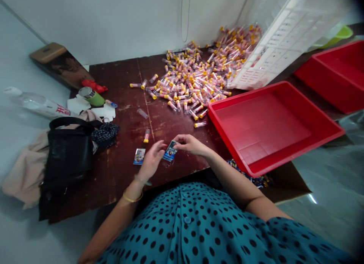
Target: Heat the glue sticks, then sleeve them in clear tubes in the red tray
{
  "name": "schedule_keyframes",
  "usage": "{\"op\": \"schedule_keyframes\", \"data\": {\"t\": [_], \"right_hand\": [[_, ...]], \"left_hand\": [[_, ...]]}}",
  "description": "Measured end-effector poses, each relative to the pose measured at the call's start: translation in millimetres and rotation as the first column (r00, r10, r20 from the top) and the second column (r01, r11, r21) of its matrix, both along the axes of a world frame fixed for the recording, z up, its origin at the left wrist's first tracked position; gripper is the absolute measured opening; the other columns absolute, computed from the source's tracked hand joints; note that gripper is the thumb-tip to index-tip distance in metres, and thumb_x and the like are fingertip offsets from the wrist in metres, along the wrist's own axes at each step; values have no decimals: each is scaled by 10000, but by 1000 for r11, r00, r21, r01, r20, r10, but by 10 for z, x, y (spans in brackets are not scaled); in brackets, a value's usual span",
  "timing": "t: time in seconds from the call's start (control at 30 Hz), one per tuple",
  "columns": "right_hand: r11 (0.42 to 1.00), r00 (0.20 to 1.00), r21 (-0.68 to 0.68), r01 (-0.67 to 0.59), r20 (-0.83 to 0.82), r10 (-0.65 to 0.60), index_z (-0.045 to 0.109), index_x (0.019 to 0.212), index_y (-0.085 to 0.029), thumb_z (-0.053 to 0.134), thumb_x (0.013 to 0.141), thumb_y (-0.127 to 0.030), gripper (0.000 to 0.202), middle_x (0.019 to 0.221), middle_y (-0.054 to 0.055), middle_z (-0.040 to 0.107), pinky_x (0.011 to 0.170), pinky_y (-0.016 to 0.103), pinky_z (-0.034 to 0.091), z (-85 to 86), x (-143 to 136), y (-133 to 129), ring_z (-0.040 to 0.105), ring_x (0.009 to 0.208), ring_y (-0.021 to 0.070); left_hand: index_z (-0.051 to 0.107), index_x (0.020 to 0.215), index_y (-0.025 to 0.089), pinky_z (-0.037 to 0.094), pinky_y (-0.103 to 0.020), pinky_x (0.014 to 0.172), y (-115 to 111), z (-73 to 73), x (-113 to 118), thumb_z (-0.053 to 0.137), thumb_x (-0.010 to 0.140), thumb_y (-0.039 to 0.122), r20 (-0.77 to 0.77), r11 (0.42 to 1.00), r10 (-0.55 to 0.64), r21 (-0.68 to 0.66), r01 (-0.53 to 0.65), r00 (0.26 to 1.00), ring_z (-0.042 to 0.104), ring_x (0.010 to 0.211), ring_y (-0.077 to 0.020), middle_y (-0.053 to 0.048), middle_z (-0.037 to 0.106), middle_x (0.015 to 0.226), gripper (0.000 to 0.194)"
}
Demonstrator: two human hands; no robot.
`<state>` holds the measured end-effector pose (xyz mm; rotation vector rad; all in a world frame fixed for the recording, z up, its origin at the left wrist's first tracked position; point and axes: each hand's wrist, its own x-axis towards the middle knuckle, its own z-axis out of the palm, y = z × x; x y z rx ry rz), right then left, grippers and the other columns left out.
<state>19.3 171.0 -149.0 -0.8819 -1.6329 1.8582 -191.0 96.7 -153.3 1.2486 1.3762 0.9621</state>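
Flat rectangular blue packet (170, 152), pinched by right fingers (180, 146), left fingers (159, 145) parted and empty

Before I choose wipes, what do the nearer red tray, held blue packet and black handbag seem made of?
Nearer red tray: likely smooth plastic, from its even colour and rounded corners. Blue packet in the right hand: perhaps film or foil, from its shiny print. Black handbag: leather or imitation, from its soft sheen.

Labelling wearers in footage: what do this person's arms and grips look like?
The left grip and right grip are ungloved. The left arm bears a pale bangle and a gold-coloured bangle; the right arm shows none. The right sleeve is short, teal with black dots.
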Motion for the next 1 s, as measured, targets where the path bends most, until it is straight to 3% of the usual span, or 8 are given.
{"op": "schedule_keyframes", "data": {"t": [0.07, 0.13, 0.27, 0.37, 0.47, 0.6, 0.87, 1.0], "right_hand": [[989, 992, 88, -122, 46, 119, 661, 951, -157, 645, 822, -256, 164, 812, -7, 701, 686, 232, 483, 87, -55, -9, 637, 708, 121], [965, 985, 226, -131, 144, 100, 671, 1034, -172, 587, 860, -221, 199, 892, 12, 717, 717, 244, 492, 94, -5, 64, 654, 775, 141], [780, 777, 620, 90, 446, -444, 663, 1131, -150, 479, 859, -82, 335, 1186, 120, 669, 932, 364, 437, -109, 383, 385, 581, 1083, 232], [693, 567, 719, 56, 548, -615, 653, 1129, -140, 488, 806, -41, 376, 1234, 163, 635, 1010, 451, 352, -284, 612, 508, 511, 1176, 286], [742, 685, 641, 194, 453, -571, 616, 1104, -165, 538, 837, -147, 279, 1089, 110, 674, 978, 422, 380, -316, 594, 363, 578, 1031, 242], [921, 931, 216, 326, 99, -352, 554, 1022, -195, 567, 824, -295, 222, 910, 8, 626, 775, 290, 460, -155, 442, -13, 578, 803, 154], [958, 945, 41, 282, 162, -285, 607, 780, -157, 658, 777, -439, 287, 668, -35, 552, 588, 217, 354, -202, 266, -323, 456, 619, 99], [968, 956, 64, 244, 151, -252, 644, 751, -140, 629, 806, -494, 358, 610, -39, 541, 552, 214, 322, -242, 248, -298, 417, 566, 86]], "left_hand": [[632, 1048, 150, 507, -351, 786, 108, 56, 190, 660, 831, 399, 386, 922, -203, -233, 308, 900, 654, 846, -227, -96, 690, 905, 331], [634, 931, 128, 488, -284, 620, 207, 42, 279, 708, 799, 335, 600, 815, -192, -343, 466, 777, 627, 657, -174, -60, 655, 740, 257], [638, 898, 119, 459, -211, 536, 340, -99, 290, 685, 797, 153, 703, 822, 158, -483, 303, 693, 597, 596, -119, -19, 613, 666, 117], [656, 908, 118, 565, -325, 724, 375, -156, 317, 630, 836, 150, 687, 792, 346, -579, 193, 640, 681, 778, -181, -65, 682, 802, 83], [677, 954, 109, 574, -419, 808, 347, -140, 397, 643, 852, 228, 681, 794, 285, -562, 232, 675, 704, 855, -234, -91, 709, 873, 160], [681, 884, 111, 564, -294, 643, 276, -157, 527, 781, 744, 289, 583, 878, 186, -460, 132, 791, 694, 690, -182, -52, 703, 748, 248], [670, 813, 135, 498, -225, 629, 91, -232, 733, 880, 541, 219, 487, 900, 307, -428, -82, 818, 622, 621, -101, 21, 682, 698, 354], [678, 901, 150, 503, -238, 709, 39, -161, 700, 857, 573, 175, 533, 892, 246, -451, 26, 810, 638, 719, -108, 13, 703, 806, 374]]}}
